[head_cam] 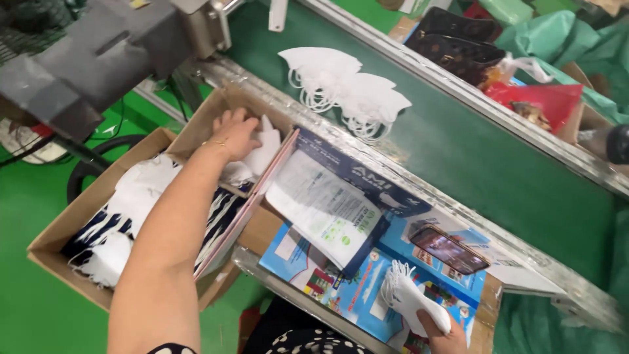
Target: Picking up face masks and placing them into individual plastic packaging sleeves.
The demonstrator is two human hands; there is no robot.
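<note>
Left hand (234, 133) reaches into the carton (59, 229), fingers spread over white masks (262, 154) at its far end; what it grips, if anything, is hidden underneath. Blue flat boxes (367, 288) partly cover a phone (449, 250). Right hand (438, 326), cut off by the bottom edge, clasps a mask stack (406, 295). More masks lie on the green belt (472, 151).

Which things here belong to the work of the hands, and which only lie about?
In use:
left hand in brown cardboard box of white folded masks
right hand holding white mask stack
blue printed cartons

Lying about:
smartphone
dark patterned bag
red plastic bag
</note>
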